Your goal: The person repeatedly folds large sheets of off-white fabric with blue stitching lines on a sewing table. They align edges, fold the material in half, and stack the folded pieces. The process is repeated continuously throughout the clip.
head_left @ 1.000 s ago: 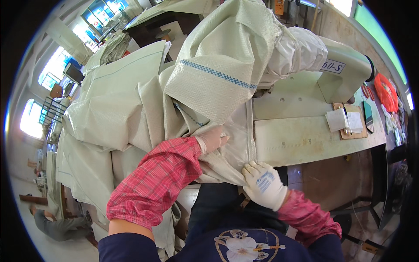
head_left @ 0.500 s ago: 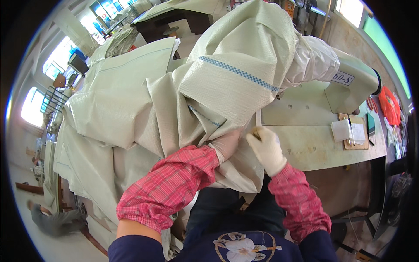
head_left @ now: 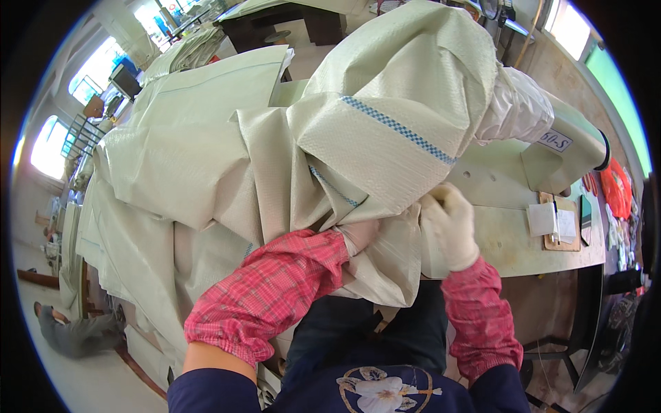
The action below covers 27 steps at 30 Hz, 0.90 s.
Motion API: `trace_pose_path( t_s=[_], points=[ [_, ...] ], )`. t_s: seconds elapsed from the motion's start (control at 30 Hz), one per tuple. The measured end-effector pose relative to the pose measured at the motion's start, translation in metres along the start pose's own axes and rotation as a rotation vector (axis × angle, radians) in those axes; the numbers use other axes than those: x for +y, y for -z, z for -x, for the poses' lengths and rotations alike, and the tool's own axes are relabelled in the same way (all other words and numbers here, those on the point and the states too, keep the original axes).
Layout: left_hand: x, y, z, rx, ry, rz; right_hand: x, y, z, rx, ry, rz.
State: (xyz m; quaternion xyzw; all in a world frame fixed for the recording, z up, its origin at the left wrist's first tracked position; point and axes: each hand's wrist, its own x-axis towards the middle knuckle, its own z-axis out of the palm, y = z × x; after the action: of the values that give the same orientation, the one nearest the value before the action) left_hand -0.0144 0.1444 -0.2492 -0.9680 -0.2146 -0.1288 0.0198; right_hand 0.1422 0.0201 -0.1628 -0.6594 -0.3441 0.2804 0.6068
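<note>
A pale woven sack [head_left: 392, 158] lies bunched on the table, left of the sewing machine [head_left: 561, 138], its bulging upper end pressed up to the machine's white wrapped cover [head_left: 520, 103]. Its gathered length runs from that bulge toward the table's near edge, where a lower corner droops past the edge and points at the person's lap. A blue checked stripe [head_left: 399, 129] slants across it, down toward the right. On the left the folds run into more pale sheeting; where one piece ends cannot be told.

The left hand [head_left: 361, 235], in a thin pale glove, reaches in from the near edge with the forearm slanting up and rightward; its fingers are hidden in the folds, so their state cannot be told. The right hand [head_left: 451, 227], in a white knit glove, stands more upright at the sack's right edge, fingers bent inward toward the cloth; whether they pinch it is unclear. Plaid sleeves [head_left: 268, 296] cover both forearms.

Near the right end of the table [head_left: 506, 237] lies a clipboard [head_left: 561, 241] with papers.
</note>
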Motion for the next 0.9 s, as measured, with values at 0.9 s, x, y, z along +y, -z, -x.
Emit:
trace_pose_path(
  t_s=[0.9],
  points=[
    [0.036,0.052,-0.027,-0.255,-0.07,0.018,0.022,0.016,0.024,-0.193,0.813,1.312]
  ],
)
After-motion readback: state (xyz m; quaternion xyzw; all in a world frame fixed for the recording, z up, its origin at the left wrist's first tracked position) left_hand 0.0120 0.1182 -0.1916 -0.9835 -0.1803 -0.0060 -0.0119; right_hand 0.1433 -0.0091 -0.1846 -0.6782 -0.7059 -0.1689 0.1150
